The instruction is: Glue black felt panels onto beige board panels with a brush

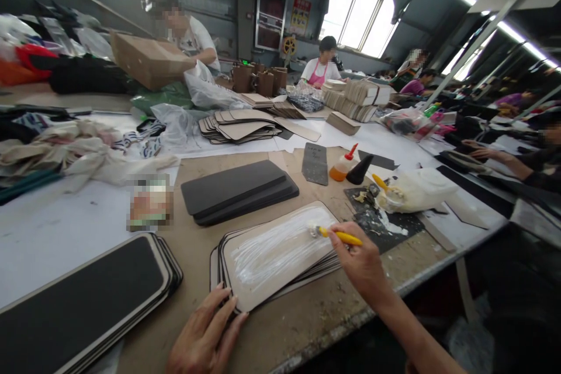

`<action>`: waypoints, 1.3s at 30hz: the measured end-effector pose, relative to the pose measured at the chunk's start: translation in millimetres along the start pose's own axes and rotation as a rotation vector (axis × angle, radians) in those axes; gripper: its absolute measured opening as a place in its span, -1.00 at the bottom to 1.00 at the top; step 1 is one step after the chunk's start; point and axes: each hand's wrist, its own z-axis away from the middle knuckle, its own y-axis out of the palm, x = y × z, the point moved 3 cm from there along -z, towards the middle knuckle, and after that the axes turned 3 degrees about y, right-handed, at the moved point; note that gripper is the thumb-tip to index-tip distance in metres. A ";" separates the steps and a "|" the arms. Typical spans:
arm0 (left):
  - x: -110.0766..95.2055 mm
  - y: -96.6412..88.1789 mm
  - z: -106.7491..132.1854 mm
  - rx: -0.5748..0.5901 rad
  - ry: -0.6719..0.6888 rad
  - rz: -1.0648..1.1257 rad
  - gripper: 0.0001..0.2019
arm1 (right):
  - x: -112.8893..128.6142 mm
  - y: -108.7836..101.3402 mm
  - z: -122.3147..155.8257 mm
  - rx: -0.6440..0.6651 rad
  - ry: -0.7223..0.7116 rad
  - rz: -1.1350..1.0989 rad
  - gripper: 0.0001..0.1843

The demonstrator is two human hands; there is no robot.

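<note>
In my right hand [362, 260] is a brush with a yellow handle [348, 238], gripped between thumb and fingers. Its bristles touch the top beige panel [267, 251] of a stack with dark edges, near the panel's upper right end. White glue streaks cover much of that panel. My left hand [208, 330] lies with fingers spread at the stack's lower left corner, fingertips on the edge. Behind the stack sit dark grey panels [236, 187]. Right of it, a cut-open white plastic jug [421, 187] holds whitish glue and another yellow tool.
At left lies a stack of black panels with beige borders [83, 298]. A glue bottle with a red tip [344, 163] stands beside a black cone-shaped nozzle [360, 169]. More beige panels [241, 125] lie farther back. Several people work beyond, one near a cardboard box [151, 61].
</note>
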 end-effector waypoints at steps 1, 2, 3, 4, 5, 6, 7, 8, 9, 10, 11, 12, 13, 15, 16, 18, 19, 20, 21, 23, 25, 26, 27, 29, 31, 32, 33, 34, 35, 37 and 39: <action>0.5 0.2 0.2 0.006 -0.003 0.004 -0.79 | 14.4 8.2 8.1 0.031 -0.014 -0.063 -0.91; 1.0 0.0 0.5 0.000 -0.001 0.005 -0.79 | 29.1 16.9 16.8 0.074 -0.028 -0.123 -0.91; 1.7 -0.1 0.8 -0.005 0.002 0.003 -0.79 | 43.6 25.6 25.6 0.121 -0.039 -0.183 -0.89; 2.3 -0.1 1.1 -0.006 0.007 0.001 -0.78 | 56.9 33.4 34.0 0.168 -0.048 -0.244 -0.87; 2.9 0.0 1.5 -0.005 0.015 -0.001 -0.77 | 68.0 40.0 41.3 0.208 -0.045 -0.307 -0.85; 3.4 0.3 2.0 0.004 0.020 -0.001 -0.77 | 76.3 44.7 47.1 0.233 -0.036 -0.363 -0.85; 3.9 0.7 2.4 0.017 0.022 0.000 -0.76 | 81.2 47.3 50.9 0.241 -0.019 -0.408 -0.85; 4.3 1.2 2.8 0.028 0.020 0.003 -0.76 | 82.5 47.9 52.7 0.236 0.003 -0.436 -0.86; 4.4 1.6 3.1 0.037 0.015 0.007 -0.76 | 80.2 46.5 52.7 0.221 0.027 -0.445 -0.87; 4.4 1.7 3.2 0.035 0.008 0.010 -0.76 | 74.5 43.3 51.3 0.205 0.051 -0.436 -0.88; 4.2 1.9 3.0 0.032 0.001 0.012 -0.76 | 65.9 38.5 48.7 0.186 0.073 -0.413 -0.88; 3.8 1.7 2.6 0.019 -0.004 0.014 -0.77 | 54.6 32.0 45.3 0.165 0.096 -0.377 -0.88; 3.2 1.4 2.1 0.000 -0.005 0.017 -0.78 | 41.4 24.1 41.5 0.141 0.119 -0.330 -0.87; 2.0 0.4 0.9 -0.033 -0.005 0.022 -0.79 | 10.8 4.6 33.3 0.062 0.176 -0.216 -0.84; 1.7 -0.1 0.3 -0.046 -0.006 0.025 -0.79 | -5.1 -6.2 29.3 0.012 0.211 -0.154 -0.81; 1.2 -1.3 -0.4 -0.058 -0.009 0.031 -0.78 | -34.6 -26.9 22.0 -0.084 0.283 -0.037 -0.72; 1.2 -1.5 -0.8 -0.054 -0.014 0.034 -0.78 | -46.6 -35.8 18.7 -0.119 0.306 0.021 -0.68; 1.2 -1.7 -1.2 -0.052 -0.018 0.036 -0.78 | -56.2 -43.2 15.8 -0.147 0.319 0.072 -0.64; 1.3 -1.9 -1.6 -0.055 -0.023 0.038 -0.79 | -63.1 -49.2 13.1 -0.166 0.320 0.118 -0.61; 1.6 -1.6 -2.4 -0.061 -0.030 0.041 -0.80 | -69.4 -56.6 8.5 -0.175 0.296 0.178 -0.59; 1.6 -0.9 -3.2 -0.067 -0.029 0.046 -0.80 | -67.9 -59.4 5.0 -0.164 0.268 0.209 -0.60; 1.4 -0.7 -3.4 -0.071 -0.026 0.047 -0.80 | -65.2 -59.7 3.5 -0.158 0.252 0.220 -0.62; 1.1 -0.6 -3.5 -0.071 -0.024 0.046 -0.80 | -61.5 -59.5 2.1 -0.154 0.235 0.224 -0.63; 0.1 -1.4 -3.6 -0.070 -0.032 0.043 -0.80 | -52.0 -57.3 -0.2 -0.151 0.195 0.216 -0.65; -1.5 -3.0 -4.0 -0.067 -0.055 0.045 -0.81 | -39.9 -52.2 -1.2 -0.135 0.154 0.187 -0.69; -2.3 -3.7 -4.3 -0.066 -0.069 0.049 -0.81 | -32.9 -48.2 -1.0 -0.114 0.145 0.165 -0.70; -3.1 -4.3 -4.7 -0.067 -0.088 0.057 -0.82 | -25.1 -43.4 -0.1 -0.084 0.144 0.139 -0.72; -3.7 -4.7 -5.2 -0.069 -0.105 0.066 -0.83 | -16.4 -37.6 1.7 -0.044 0.149 0.109 -0.74; -4.2 -4.8 -5.7 -0.070 -0.120 0.077 -0.83 | -6.7 -31.0 4.2 0.000 0.151 0.067 -0.77; -4.7 -4.8 -6.4 -0.070 -0.143 0.095 -0.84 | 15.0 -16.1 11.5 0.091 0.139 -0.044 -0.83; -4.8 -4.6 -6.9 -0.067 -0.153 0.105 -0.84 | 36.5 -0.1 20.7 0.165 0.104 -0.171 -0.88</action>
